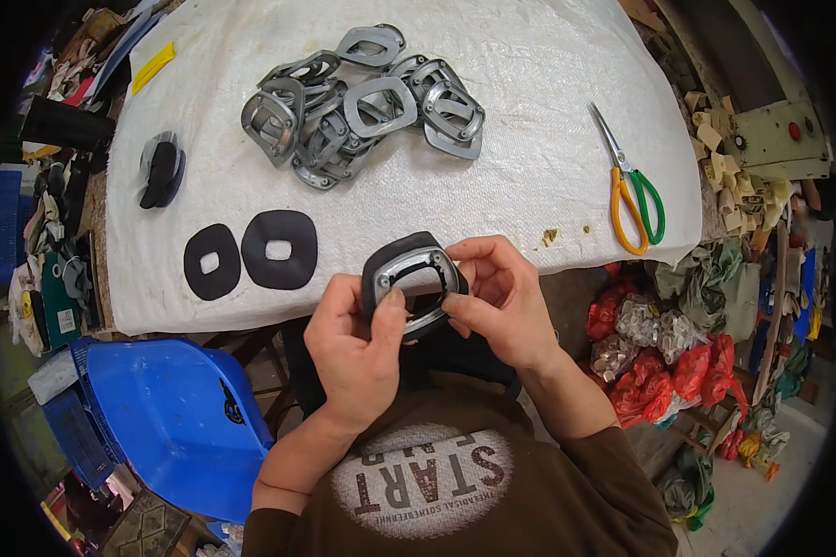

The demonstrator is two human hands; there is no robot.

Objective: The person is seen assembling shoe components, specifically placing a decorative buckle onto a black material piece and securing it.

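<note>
Cluttered workshop, with one white-covered table [529, 167] taking up most of the view and one blue plastic tub [172, 408] down by its near left corner. On the table there's one heap of grey frames [381, 107], at least eight by my count, but they overlap too much for an exact number. One pair of scissors [630, 181] lies off to the right, blades pointing away, one handle orange and one green. Two hands: the left hand [353, 348] has its thumb on the front and fingers bent round the left side, the right hand [502, 306] comes in angled from the right, and both are pinching one metal frame [409, 258] against one black pad [392, 249], right at the table's near edge. Frame's shiny grey, rounded corners, big opening, little corner holes; the pad peeks out around it. Two loose pads [297, 269], black with squarish holes, lie flat to the left.
</note>
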